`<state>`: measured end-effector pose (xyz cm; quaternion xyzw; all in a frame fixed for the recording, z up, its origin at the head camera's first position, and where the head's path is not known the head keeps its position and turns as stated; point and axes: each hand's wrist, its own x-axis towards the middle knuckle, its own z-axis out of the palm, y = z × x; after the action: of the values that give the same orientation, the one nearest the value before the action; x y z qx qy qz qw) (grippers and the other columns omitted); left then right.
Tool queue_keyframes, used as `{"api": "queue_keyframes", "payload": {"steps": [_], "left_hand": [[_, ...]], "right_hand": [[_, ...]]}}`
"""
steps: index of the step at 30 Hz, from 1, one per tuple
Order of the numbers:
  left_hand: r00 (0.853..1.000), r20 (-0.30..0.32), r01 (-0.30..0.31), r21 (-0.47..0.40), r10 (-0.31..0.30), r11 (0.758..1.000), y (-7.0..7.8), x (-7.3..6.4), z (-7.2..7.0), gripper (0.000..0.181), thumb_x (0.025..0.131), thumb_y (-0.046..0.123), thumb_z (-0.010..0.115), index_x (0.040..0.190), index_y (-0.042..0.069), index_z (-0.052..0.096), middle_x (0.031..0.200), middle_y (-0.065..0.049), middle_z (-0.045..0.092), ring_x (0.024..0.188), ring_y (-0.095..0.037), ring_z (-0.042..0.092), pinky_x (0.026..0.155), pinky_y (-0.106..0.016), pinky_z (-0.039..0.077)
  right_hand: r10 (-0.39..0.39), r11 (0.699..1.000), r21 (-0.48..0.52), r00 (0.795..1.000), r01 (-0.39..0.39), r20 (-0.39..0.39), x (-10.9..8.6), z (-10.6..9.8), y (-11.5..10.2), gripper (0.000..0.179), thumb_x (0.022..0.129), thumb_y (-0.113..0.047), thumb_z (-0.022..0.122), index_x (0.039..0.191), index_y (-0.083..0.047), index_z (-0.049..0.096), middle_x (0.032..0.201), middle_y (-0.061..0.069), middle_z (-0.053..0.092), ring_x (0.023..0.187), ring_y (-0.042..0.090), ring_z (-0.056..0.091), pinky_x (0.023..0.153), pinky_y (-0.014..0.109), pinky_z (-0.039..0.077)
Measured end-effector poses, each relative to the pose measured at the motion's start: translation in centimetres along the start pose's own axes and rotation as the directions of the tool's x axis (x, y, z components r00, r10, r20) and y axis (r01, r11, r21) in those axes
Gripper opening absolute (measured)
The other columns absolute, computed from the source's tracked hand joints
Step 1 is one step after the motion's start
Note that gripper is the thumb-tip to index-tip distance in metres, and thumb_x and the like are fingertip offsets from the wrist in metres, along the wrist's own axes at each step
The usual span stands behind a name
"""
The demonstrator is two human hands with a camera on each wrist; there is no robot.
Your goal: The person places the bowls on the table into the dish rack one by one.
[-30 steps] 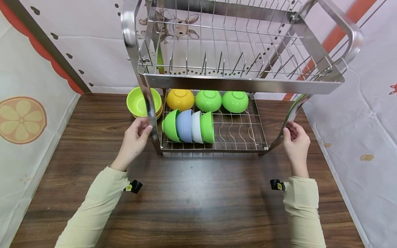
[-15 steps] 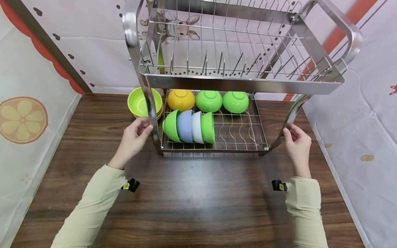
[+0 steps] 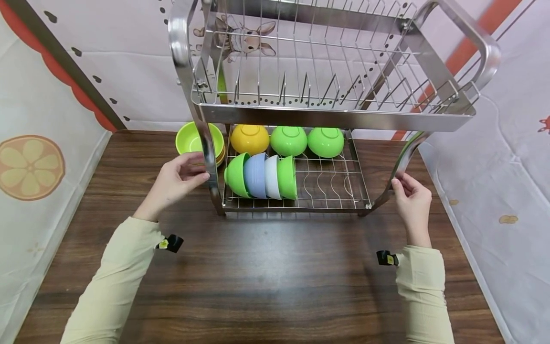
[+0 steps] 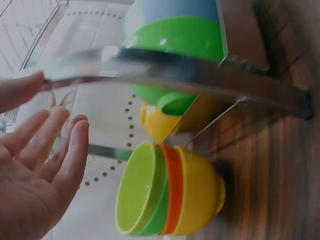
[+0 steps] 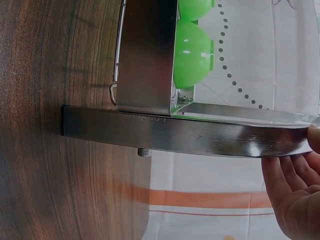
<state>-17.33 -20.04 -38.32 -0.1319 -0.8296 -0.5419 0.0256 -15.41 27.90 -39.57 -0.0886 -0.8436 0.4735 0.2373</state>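
A two-tier metal dish rack (image 3: 335, 117) stands at the back of the table. My left hand (image 3: 174, 184) is beside its left front post, fingers spread away from the metal and the thumb tip right at the post. In the left wrist view the left hand's fingers (image 4: 75, 155) are loosely extended, holding nothing. My right hand (image 3: 413, 205) pinches the right front post (image 5: 215, 136) between thumb and fingers. On the lower tier, a tilted row of green, blue and white bowls (image 3: 257, 176) lies in front. Behind it sit a yellow bowl (image 3: 250, 138) and two green bowls (image 3: 326, 142), upside down.
A stack of nested bowls (image 4: 200, 192), lime, green, orange and yellow, stands on the table just left of the rack, close behind my left hand. Patterned cloth walls (image 3: 507, 157) border the wooden table (image 3: 275, 286) at the back and sides.
My left hand has loosened from the left post; its fingers have opened and the wrist has shifted left and a little up. The right hand keeps its hold, and the rack stays put.
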Motion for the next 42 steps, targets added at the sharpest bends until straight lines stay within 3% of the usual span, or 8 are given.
{"api": "queue_keyframes", "payload": {"steps": [2,5,10,13,17,33,36,42], "left_hand": [[1.0,-0.01,-0.007,-0.017,0.007,1.0,0.0,0.5,-0.6,0.046,0.084,0.005,0.062,0.127,-0.003,0.046,0.123,-0.024,0.051,0.093,-0.003,0.059,0.076,-0.014,0.048],[0.993,-0.114,0.013,0.057,-0.006,0.998,-0.4,1.5,-1.4,0.043,0.088,0.012,0.058,0.127,-0.001,0.048,0.126,-0.021,0.051,0.097,-0.007,0.058,0.077,-0.013,0.045],[0.949,-0.297,0.173,0.226,-0.102,0.959,-1.7,3.1,-2.2,0.045,0.09,0.024,0.053,0.129,0.003,0.047,0.128,-0.015,0.052,0.107,-0.022,0.057,0.085,-0.03,0.046],[0.93,-0.335,0.239,0.23,-0.154,0.943,-2.9,4.0,-2.4,0.048,0.09,0.023,0.052,0.132,0.001,0.043,0.131,-0.018,0.048,0.111,-0.032,0.053,0.09,-0.043,0.043],[0.914,-0.355,0.291,0.235,-0.197,0.927,-4.3,5.0,-2.4,0.05,0.091,0.021,0.051,0.133,-0.002,0.04,0.132,-0.02,0.045,0.113,-0.035,0.051,0.092,-0.043,0.042],[0.898,-0.405,0.333,0.369,-0.172,0.868,-6.4,6.9,-2.5,0.036,0.089,0.012,0.045,0.12,-0.005,0.054,0.102,-0.025,0.06,0.09,-0.034,0.053,0.081,-0.045,0.04],[0.9,-0.403,0.34,0.409,-0.166,0.847,-6.7,7.0,-2.7,0.035,0.087,0.01,0.045,0.117,-0.005,0.056,0.102,-0.025,0.061,0.093,-0.038,0.053,0.082,-0.05,0.039],[0.919,-0.371,0.322,0.519,-0.131,0.792,-6.7,7.2,-2.7,0.033,0.086,0.005,0.044,0.114,-0.008,0.057,0.108,-0.03,0.058,0.101,-0.047,0.051,0.085,-0.057,0.037]], "right_hand": [[0.005,1.0,0.009,1.0,-0.005,-0.001,0.0,0.0,0.0,0.027,0.086,-0.006,0.058,0.108,0.01,0.061,0.068,-0.038,0.051,0.07,-0.014,0.056,0.063,0.003,0.042],[0.003,1.0,0.006,1.0,-0.003,-0.002,0.0,0.0,0.0,0.027,0.086,-0.007,0.058,0.108,0.01,0.062,0.069,-0.038,0.052,0.071,-0.01,0.058,0.063,0.003,0.043],[-0.003,1.0,0.019,1.0,0.003,0.001,0.1,0.0,0.2,0.027,0.086,-0.005,0.058,0.107,0.011,0.061,0.069,-0.037,0.052,0.069,-0.014,0.056,0.063,0.003,0.043],[-0.007,0.999,0.032,1.0,0.007,-0.003,0.1,0.0,0.3,0.026,0.086,-0.004,0.058,0.107,0.011,0.061,0.069,-0.037,0.052,0.067,-0.016,0.054,0.063,0.003,0.043],[-0.014,0.999,0.031,1.0,0.014,-0.01,0.1,0.0,0.4,0.026,0.086,-0.004,0.058,0.106,0.011,0.061,0.069,-0.036,0.052,0.066,-0.016,0.053,0.062,0.003,0.043],[-0.003,0.999,0.044,1.0,0.003,-0.001,0.2,0.0,0.5,0.027,0.085,-0.004,0.058,0.107,0.012,0.061,0.068,-0.035,0.053,0.065,-0.016,0.054,0.061,0.003,0.043],[0.001,0.999,0.043,1.0,-0.001,0.002,0.2,0.0,0.6,0.027,0.085,-0.004,0.058,0.107,0.012,0.06,0.069,-0.035,0.053,0.066,-0.016,0.054,0.062,0.003,0.043],[-0.002,0.999,0.032,1.0,0.002,0.005,0.2,0.0,0.6,0.027,0.086,-0.005,0.058,0.107,0.011,0.061,0.069,-0.036,0.052,0.066,-0.016,0.054,0.062,0.003,0.043]]}}
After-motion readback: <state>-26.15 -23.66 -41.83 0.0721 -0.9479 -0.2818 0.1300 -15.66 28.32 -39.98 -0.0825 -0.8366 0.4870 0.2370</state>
